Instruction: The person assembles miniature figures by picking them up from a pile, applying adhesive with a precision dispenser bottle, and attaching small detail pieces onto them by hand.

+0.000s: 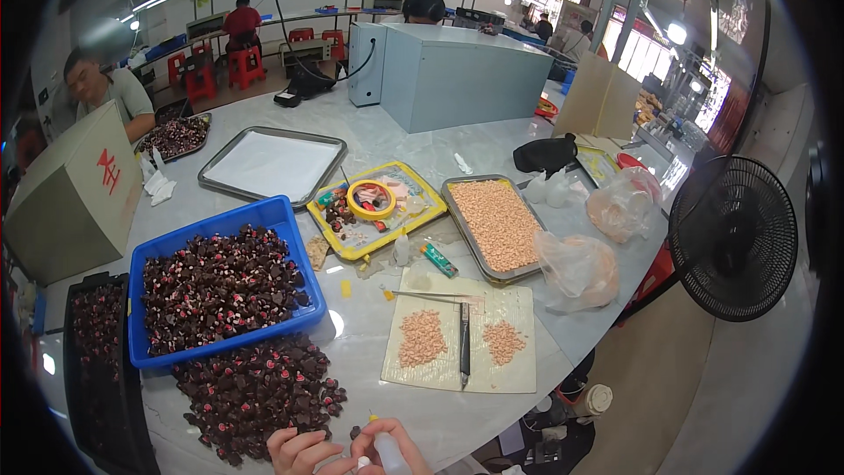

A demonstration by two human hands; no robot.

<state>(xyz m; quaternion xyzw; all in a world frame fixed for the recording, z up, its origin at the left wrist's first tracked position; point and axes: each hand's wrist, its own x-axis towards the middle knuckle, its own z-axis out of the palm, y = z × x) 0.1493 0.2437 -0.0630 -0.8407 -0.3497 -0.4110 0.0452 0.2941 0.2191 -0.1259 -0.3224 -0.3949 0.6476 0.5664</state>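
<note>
The right hand (406,442) is grasping a translucent, whitish bottle (389,456).

A yellow tip (373,419) is showing just above the bottle; close beside, the left hand (303,453) is curling its fingers, and whether it is gripping anything I cannot tell. Just beyond, a heap of brown-black pieces (255,396), flecked pink and white, is lying on the marbled table (356,356), with more filling a blue tray (315,306) behind.
</note>
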